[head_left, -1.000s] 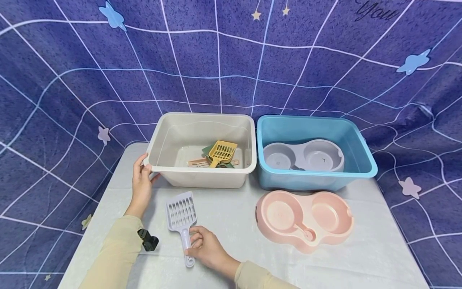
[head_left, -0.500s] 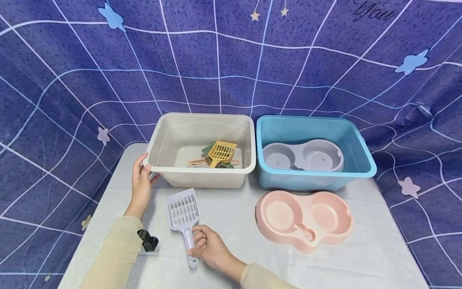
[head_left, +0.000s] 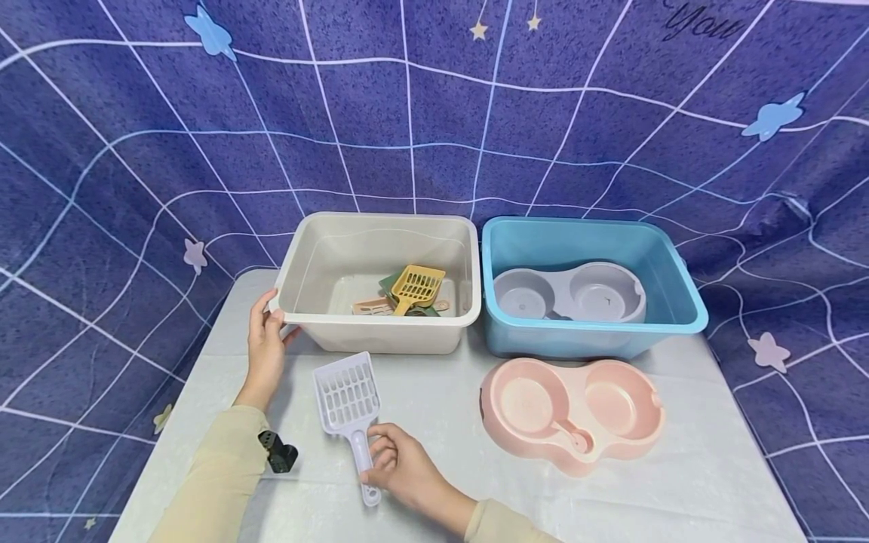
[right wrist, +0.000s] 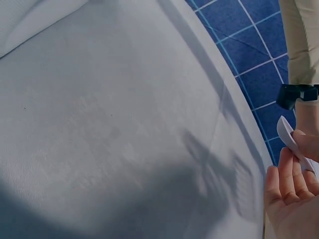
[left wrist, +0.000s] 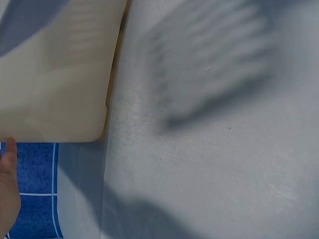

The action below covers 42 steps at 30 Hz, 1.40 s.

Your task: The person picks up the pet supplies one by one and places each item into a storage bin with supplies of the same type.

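My right hand (head_left: 407,467) holds a pale lilac slotted litter scoop (head_left: 348,392) by its handle, head pointing away. The scoop's shadow falls on the table in the left wrist view, so it is raised; in the right wrist view its handle (right wrist: 285,130) lies between thumb and fingers. At the left, my left hand (head_left: 266,339) grips the front left corner of a beige litter box (head_left: 380,332). Only part of that hand (left wrist: 7,184) shows against the box edge in the left wrist view. Inside the box lie a yellow scoop (head_left: 417,285), a pinkish scoop (head_left: 372,306) and something green (head_left: 389,282).
Right of the beige box stands a blue litter box (head_left: 577,341) with a grey double bowl (head_left: 560,286) inside. A pink double bowl (head_left: 577,392) sits on the table (head_left: 434,407) before it. A patterned blue cloth (head_left: 434,113) hangs behind.
My right hand and the lilac scoop have shifted slightly to the right, with the scoop tilting a little more to the left at its head. My left hand has stayed on the box.
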### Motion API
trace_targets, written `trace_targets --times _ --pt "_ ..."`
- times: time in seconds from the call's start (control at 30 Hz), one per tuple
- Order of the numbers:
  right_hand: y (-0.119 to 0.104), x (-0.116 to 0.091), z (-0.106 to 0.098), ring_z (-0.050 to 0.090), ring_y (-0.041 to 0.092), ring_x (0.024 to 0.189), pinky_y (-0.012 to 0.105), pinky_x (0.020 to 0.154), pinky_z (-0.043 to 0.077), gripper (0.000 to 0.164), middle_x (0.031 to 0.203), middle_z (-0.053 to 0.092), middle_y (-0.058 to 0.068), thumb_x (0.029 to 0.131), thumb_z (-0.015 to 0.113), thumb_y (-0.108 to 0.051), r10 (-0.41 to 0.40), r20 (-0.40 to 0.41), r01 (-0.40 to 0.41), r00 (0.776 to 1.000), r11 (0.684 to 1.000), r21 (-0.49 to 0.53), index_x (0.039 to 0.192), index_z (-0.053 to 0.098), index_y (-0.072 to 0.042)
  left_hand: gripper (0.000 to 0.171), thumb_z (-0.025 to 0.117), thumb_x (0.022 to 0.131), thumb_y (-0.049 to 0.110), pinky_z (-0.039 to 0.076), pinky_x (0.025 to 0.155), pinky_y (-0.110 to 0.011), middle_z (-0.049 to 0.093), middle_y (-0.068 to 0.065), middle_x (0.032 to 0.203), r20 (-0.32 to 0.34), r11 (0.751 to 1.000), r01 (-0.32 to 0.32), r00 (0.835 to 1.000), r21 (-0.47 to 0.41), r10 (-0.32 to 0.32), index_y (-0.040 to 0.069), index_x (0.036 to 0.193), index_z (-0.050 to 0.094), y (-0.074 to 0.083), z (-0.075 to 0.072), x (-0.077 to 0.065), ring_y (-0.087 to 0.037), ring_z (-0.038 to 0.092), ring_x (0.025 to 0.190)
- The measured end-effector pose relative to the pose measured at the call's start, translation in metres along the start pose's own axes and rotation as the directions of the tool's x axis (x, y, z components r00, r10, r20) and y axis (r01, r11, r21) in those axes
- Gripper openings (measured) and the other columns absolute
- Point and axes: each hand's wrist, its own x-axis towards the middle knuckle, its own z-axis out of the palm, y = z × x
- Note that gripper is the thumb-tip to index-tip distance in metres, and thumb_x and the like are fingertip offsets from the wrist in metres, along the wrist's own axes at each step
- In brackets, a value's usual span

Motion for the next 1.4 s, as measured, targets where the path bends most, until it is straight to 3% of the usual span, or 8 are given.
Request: trace_targets --times 0.4,0.53,1.07,1.4 --pt "-0.019 -0.01 -0.003 0.038 0.005 0.07 0.006 0.054 0.033 0.057 0.092 0.05 0.003 0.071 0.065 0.027 -0.035 0.025 0.034 0.999 0.999 0.039 0.122 0.052 0.006 0.044 0.031 0.108 0.017 0.043 0.108 -0.042 0.042 -0.001 0.131 0.01 1.0 0.004 1.0 -0.014 -0.004 0.021 0.152 0.033 0.001 0.0 -0.001 -0.023 0.046 0.123" --pt "-0.027 -0.012 -0.004 0.039 0.005 0.071 0.007 0.055 0.033 0.057 0.093 0.051 0.003 0.072 0.065 0.027 -0.05 0.036 0.048 0.998 0.998 0.043 0.124 0.051 0.007 0.043 0.032 0.108 0.017 0.046 0.106 -0.038 0.043 -0.001 0.13 0.008 1.0 -0.004 1.0 -0.008 0.004 0.022 0.15 0.035 0.0 0.0 -0.001 -0.024 0.047 0.122" --pt "-0.052 -0.014 -0.009 0.048 0.005 0.075 0.01 0.063 0.04 0.056 0.095 0.057 0.002 0.073 0.071 0.022 -0.131 0.031 0.133 0.991 0.989 -0.068 0.123 0.052 0.008 0.043 0.033 0.107 0.015 0.051 0.095 -0.026 0.045 -0.001 0.13 -0.003 0.999 -0.029 1.0 -0.02 0.029 0.021 0.149 0.037 -0.003 0.0 0.001 -0.014 0.051 0.113" --pt "-0.067 -0.012 -0.011 0.049 0.005 0.077 0.011 0.067 0.041 0.054 0.096 0.058 0.001 0.075 0.072 0.019 -0.163 0.026 0.165 0.986 0.98 -0.111 0.125 0.052 0.008 0.045 0.03 0.108 0.016 0.049 0.099 -0.03 0.041 -0.003 0.133 0.006 0.999 -0.002 1.0 -0.036 0.003 0.021 0.152 0.031 -0.001 0.001 0.0 -0.014 0.049 0.116"
